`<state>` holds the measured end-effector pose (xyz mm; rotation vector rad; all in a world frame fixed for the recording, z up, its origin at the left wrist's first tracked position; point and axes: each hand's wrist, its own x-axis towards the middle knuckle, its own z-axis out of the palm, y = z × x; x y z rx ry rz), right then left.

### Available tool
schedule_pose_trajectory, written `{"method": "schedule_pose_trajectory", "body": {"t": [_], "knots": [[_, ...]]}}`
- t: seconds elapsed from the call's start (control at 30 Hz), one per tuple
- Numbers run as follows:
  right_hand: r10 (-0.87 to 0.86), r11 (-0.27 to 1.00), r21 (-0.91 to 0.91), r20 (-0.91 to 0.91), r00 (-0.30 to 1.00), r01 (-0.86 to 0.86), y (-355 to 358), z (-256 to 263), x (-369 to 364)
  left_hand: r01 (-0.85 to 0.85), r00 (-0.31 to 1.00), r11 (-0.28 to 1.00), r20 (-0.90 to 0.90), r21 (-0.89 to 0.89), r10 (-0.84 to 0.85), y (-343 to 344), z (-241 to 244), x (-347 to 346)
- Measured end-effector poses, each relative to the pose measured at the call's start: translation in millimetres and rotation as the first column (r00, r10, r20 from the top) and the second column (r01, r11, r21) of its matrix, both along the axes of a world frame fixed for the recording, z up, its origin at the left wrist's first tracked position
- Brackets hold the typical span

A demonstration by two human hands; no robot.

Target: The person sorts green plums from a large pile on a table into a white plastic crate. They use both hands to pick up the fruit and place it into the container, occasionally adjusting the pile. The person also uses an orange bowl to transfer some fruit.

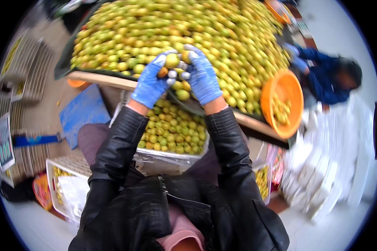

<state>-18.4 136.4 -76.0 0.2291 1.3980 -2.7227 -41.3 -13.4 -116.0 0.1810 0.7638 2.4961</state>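
Both my hands wear blue gloves with greyish fingertips and are close together over the near edge of a large heap of small yellow-green fruits, which look like jujubes. My left hand curls around a yellow-green fruit and a browner fruit. Between the thumb side and fingers of my right hand is a yellow-orange fruit. Below my wrists, between my knees, a white lined crate is filled with similar fruits. Loose fruits lie just beneath my right hand.
A wooden rail edges the heap's table. An orange basin with some fruits leans at its right corner. Beyond it, a person in dark blue reaches toward the heap. Crates and a digital scale are at left; white stacks at right.
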Motion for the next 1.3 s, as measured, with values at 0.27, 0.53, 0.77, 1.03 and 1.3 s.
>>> {"method": "schedule_pose_trajectory", "body": {"t": [0.27,0.53,0.77,1.03,1.3], "knots": [[-0.302,0.832,0.461,-0.092,0.949,0.309,152,28,142,0.338,0.907,0.886,-0.142,-0.317,-0.396,166,54,80],[-0.552,0.534,0.699,-0.137,0.822,0.475,307,21,185,0.464,0.776,0.672,-0.101,-0.577,-0.622,331,74,93],[-0.274,-0.339,0.92,-0.296,0.915,0.196,361,-29,190,0.453,0.802,0.722,-0.115,-0.523,-0.586,328,58,69],[-0.243,-0.438,0.772,-0.594,0.767,0.46,335,-2,191,0.324,0.906,0.84,-0.113,-0.435,-0.408,198,54,47],[-0.096,0.093,0.835,-0.535,0.839,0.543,200,13,166,0.027,0.994,0.761,-0.066,-0.648,-0.091,11,-24,-42]]}}
